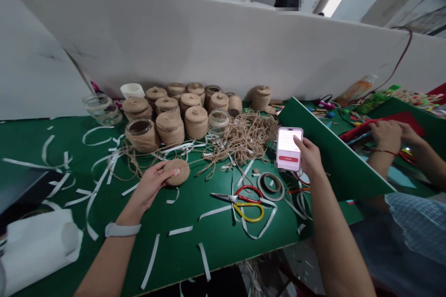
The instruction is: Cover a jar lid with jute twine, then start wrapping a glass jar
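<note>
Between thumb and fingers, my left hand grips a round lid wound with jute twine, just above the green table. My right hand is closed round a phone with a lit screen, its thumb over the glass. A tangled heap of jute twine lies between the hands, and a strand runs from it to the lid. Scissors with one red and one yellow handle rest partly spread on the table, beside a roll of tape.
Several twine-wrapped jars stand at the back, with a bare glass jar among them. White paper strips litter the table. A green divider rises at right; beyond it another person's hands handle red material. A white roll lies at left.
</note>
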Demonstrator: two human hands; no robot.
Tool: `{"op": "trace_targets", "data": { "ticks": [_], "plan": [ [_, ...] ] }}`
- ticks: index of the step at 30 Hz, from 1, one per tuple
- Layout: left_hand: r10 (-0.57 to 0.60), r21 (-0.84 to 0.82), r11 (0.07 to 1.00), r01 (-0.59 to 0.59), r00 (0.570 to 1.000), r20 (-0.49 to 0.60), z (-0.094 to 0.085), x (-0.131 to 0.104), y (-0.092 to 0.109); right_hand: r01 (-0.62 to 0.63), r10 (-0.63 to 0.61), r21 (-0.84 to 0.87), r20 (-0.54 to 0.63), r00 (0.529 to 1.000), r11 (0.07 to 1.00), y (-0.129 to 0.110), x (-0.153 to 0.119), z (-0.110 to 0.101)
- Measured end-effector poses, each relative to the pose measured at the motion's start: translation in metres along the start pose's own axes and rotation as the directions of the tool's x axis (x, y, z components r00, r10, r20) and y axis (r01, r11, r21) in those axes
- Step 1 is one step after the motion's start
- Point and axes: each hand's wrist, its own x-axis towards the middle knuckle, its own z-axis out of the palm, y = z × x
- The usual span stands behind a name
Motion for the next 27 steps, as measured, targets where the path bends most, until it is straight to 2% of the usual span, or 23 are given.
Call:
{"op": "trace_targets", "data": {
  "ticks": [4,7,10,12,14,21,27],
  "plan": [
    [-0.004,-0.050,0.999,0.002,0.999,-0.042,0.003,0.000,0.000,-0.025,0.025,0.004,0.010,1.000,1.000,0.001,0.003,-0.001],
    [0.012,-0.155,0.987,-0.030,0.993,-0.120,0.004,0.001,0.001,-0.054,0.054,0.002,0.042,0.998,0.999,0.001,0.005,-0.005],
    [0.038,-0.276,0.957,-0.087,0.983,-0.179,0.003,0.003,0.002,-0.084,0.083,0.000,0.142,0.986,0.996,-0.001,0.003,-0.011],
    [0.027,-0.333,0.939,-0.086,0.983,-0.179,0.002,0.004,0.003,-0.124,0.123,-0.010,0.221,0.968,0.992,-0.002,0.001,-0.016],
    [0.002,-0.360,0.931,-0.059,0.988,-0.157,0.002,0.003,0.004,-0.148,0.149,-0.024,0.252,0.956,0.989,-0.003,-0.001,-0.020],
    [-0.034,-0.335,0.942,-0.013,0.990,-0.134,0.004,-0.001,0.006,-0.124,0.122,-0.003,0.197,0.973,0.992,0.005,0.001,-0.027],
    [-0.023,-0.291,0.956,-0.019,0.990,-0.140,0.002,-0.001,0.005,-0.138,0.135,0.002,0.188,0.973,0.990,0.006,0.003,-0.023]
  ]
}}
